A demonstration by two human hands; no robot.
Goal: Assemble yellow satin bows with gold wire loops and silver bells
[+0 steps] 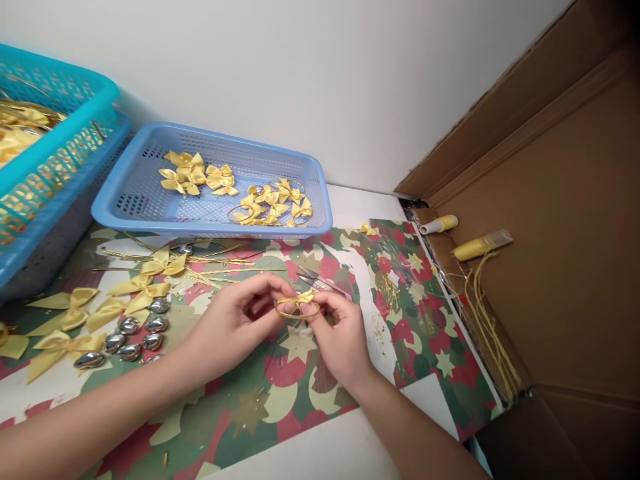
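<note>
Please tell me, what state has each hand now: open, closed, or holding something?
Left hand: closed, pinching one side of a gold ring with a yellow bow.
Right hand: closed, pinching the other side.

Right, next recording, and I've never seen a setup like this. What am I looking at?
There's no machine here, just a person's two bare hands. The only picture comes from a camera worn on the head, looking forward and down, so the forearms enter from the bottom.

The left hand and right hand together hold a gold loop with a yellow bow between their fingertips.

On the star-patterned covering lie yellow ribbon bows, shiny silver egg-shaped pieces, thin gold strands and, just beyond the hands, small scissors. Behind is a blue plastic basket holding more bows; a teal basket stands at far left.
</note>
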